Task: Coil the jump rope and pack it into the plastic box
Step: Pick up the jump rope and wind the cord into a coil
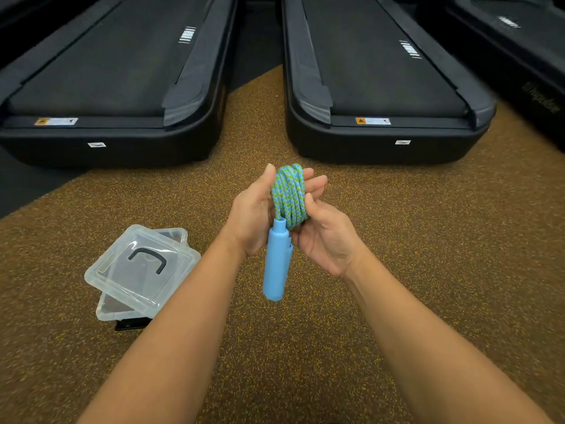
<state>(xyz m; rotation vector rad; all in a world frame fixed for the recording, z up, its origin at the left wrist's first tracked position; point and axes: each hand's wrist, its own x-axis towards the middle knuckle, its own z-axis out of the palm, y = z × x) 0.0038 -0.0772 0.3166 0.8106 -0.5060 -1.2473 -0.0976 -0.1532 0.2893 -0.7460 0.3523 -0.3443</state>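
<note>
The jump rope (289, 197) is a blue and green braided cord wound into a tight coil, held up in front of me over the floor. My left hand (253, 215) grips the coil from the left, fingers wrapped behind it. My right hand (327, 237) presses on the coil from the right with its thumb on the cord. A light blue handle (276, 261) hangs straight down from the coil between my wrists. The clear plastic box (113, 307) sits on the floor at lower left, its clear lid (140, 267) with a black handle lying askew on top.
Brown speckled rubber flooring (428, 240) spreads under my arms. Two black treadmills stand ahead, the left treadmill (116, 87) and the right treadmill (385, 87), with a floor gap between them. A third machine (519, 41) shows at the far right.
</note>
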